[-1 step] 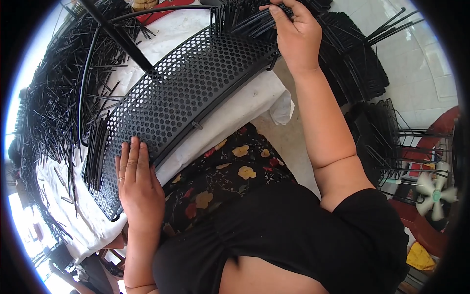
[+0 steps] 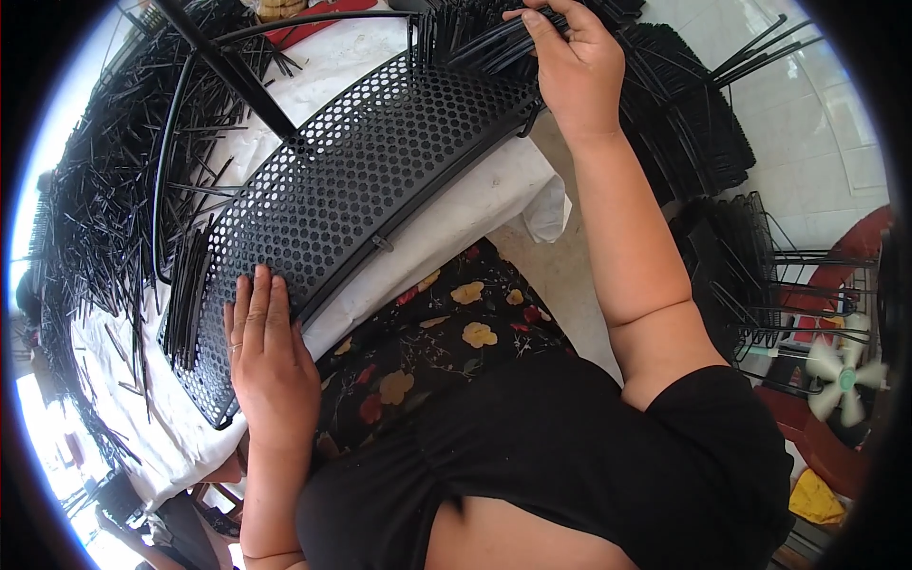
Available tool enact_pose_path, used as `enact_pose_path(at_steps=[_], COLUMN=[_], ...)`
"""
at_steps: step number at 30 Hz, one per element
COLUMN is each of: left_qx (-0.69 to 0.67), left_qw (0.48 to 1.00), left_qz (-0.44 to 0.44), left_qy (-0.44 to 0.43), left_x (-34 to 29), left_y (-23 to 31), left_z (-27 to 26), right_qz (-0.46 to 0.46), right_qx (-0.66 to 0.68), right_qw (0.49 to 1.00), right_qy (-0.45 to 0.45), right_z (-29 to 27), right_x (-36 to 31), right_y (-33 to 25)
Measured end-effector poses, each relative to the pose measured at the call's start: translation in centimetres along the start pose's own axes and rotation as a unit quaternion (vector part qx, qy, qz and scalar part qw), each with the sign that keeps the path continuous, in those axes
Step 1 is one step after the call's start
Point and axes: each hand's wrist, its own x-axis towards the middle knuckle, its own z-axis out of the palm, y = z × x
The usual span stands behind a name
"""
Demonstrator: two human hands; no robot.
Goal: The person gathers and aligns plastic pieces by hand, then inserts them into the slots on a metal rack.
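Observation:
A long black panel (image 2: pixel 332 195), pierced all over with small holes, slants across the white-covered table. My left hand (image 2: pixel 266 351) lies flat on its near left end, fingers stretched out and close together, a thin ring on one. At the far right end, my right hand (image 2: pixel 575 62) is closed in a pinch at thin black strips (image 2: pixel 494 46); its fingertips partly cover what they grip. A bundle of similar strips (image 2: pixel 190 304) rests along the panel's left end. A thick black bar (image 2: pixel 237 81) stands up from the panel's far edge.
Loose black strips (image 2: pixel 114 180) are heaped at the far left, on white sheeting (image 2: pixel 494 180). Black wire racks (image 2: pixel 760 271) stack up at the right, near a pale fan (image 2: pixel 845 375). More long strips (image 2: pixel 760 57) jut out at the far right. Something yellow (image 2: pixel 815 496) sits lower right.

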Motion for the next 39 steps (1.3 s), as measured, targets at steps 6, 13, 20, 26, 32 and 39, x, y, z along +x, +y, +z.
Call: enact_pose_path(at_steps=[6,13,20,26,32,39], left_qx=[0.006,0.009,0.01,-0.002,-0.001,-0.013], left_qw=[1.0,1.0,1.0,1.0,1.0,1.0], left_qz=[0.002,-0.004,0.0,0.0,-0.003,-0.002], left_qy=[0.001,-0.002,0.001,0.008,0.003,0.014], left_x=[0.0,0.1,0.1,0.1,0.0,0.1], left_y=[-0.1,-0.1,-0.1,-0.1,-0.4,-0.2], left_z=[-0.1,-0.1,-0.3,-0.2,-0.2,0.0], right_qz=[-0.006,0.015,0.029,0.021,0.036,0.0], right_qx=[0.079,0.014,0.012,0.117,0.032,0.069], right_qw=[0.996,1.0,0.998,0.989,0.998,0.997], right_qy=[-0.029,-0.011,-0.051,-0.083,-0.035,-0.023], right_z=[-0.1,-0.7,-0.1,-2.2,-0.4,0.3], right_x=[0.2,0.2,0.1,0.8,0.3,0.8], right_y=[0.8,-0.2,-0.3,0.7,-0.6,0.0])
